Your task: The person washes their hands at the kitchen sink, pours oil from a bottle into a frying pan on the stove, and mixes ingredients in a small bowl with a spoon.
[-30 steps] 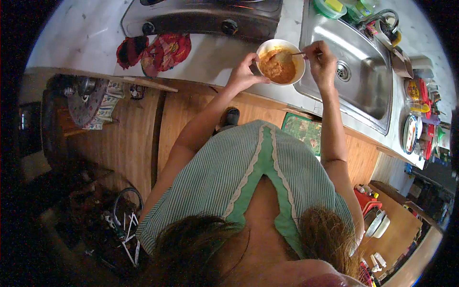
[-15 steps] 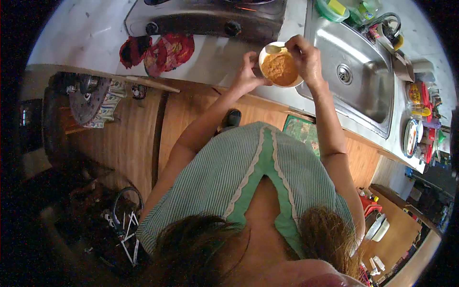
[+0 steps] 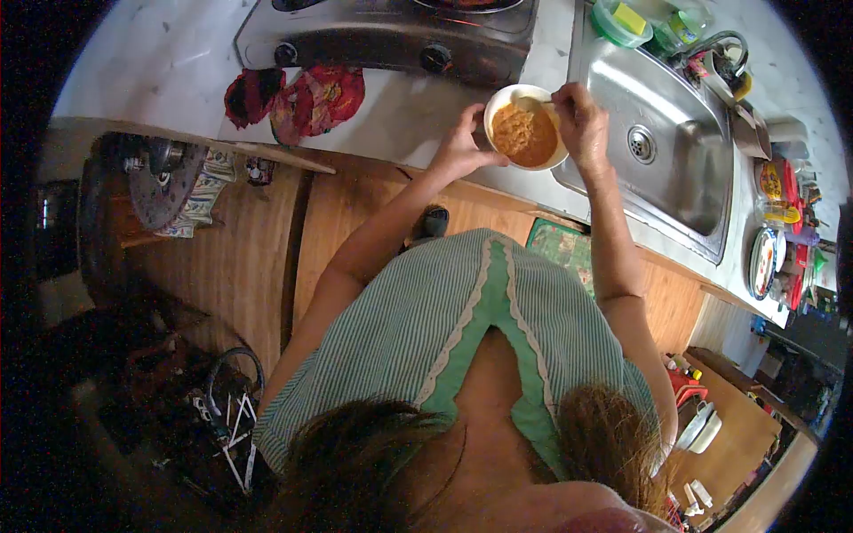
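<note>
A white bowl (image 3: 499, 100) is held up near the counter's front edge, between the stove and the sink. Inside it is an orange, lumpy soup-like food (image 3: 526, 136). My left hand (image 3: 465, 145) grips the bowl's left side, thumb and fingers around the wall. Over the right rim, my right hand (image 3: 582, 126) pinches the handle of a spoon (image 3: 528, 104), whose bowl end dips into the food near the far rim. Part of the spoon handle is hidden by my fingers.
A gas stove (image 3: 382, 44) stands behind on the left, with red patterned cloths (image 3: 324, 102) before it. At right lies the steel sink (image 3: 613, 89), with a green basin and yellow sponge (image 3: 629, 18) beyond. Jars and plates (image 3: 764, 258) line the right counter.
The bowl has shifted slightly toward me and right. My right hand has moved down and right, and the spoon now sits lower in the food.
</note>
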Demonstrator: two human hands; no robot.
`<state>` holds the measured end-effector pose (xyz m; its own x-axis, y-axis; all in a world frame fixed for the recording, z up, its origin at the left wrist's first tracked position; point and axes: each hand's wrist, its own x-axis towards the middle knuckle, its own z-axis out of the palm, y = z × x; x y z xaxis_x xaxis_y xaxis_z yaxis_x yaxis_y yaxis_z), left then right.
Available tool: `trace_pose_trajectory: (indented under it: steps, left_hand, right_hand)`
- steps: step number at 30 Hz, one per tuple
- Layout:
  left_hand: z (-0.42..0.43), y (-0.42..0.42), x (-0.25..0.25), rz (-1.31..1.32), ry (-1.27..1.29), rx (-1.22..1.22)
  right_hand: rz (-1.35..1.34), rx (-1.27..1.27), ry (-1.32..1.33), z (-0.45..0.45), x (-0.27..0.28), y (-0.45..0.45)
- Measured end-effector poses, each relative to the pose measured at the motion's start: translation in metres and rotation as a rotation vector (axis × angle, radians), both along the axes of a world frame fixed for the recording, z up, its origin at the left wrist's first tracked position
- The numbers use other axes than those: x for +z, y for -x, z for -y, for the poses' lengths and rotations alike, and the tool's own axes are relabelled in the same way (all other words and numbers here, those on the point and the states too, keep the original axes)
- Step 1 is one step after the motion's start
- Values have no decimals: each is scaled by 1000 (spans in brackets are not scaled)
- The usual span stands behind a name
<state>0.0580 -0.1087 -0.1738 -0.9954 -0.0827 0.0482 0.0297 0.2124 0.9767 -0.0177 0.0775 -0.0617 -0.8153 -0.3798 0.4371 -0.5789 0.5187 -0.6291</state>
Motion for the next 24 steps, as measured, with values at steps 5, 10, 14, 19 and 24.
trace_pose_trajectory:
  steps: [5,10,14,19,24]
  left_hand:
    - [1,-2,10,36,-12,-19]
    - [-3,-5,17,-35,-64,-8]
    - [0,-1,2,-89,-7,-15]
    - [2,2,-6,-86,-10,-34]
    - [3,3,-9,-84,6,-47]
  right_hand:
    - [183,200,71,-14,-2,-11]
    - [129,157,152,-17,-3,13]
    - [87,237,73,-2,1,4]
    - [172,437,69,-16,18,-1]
    - [-14,363,13,-9,26,19]
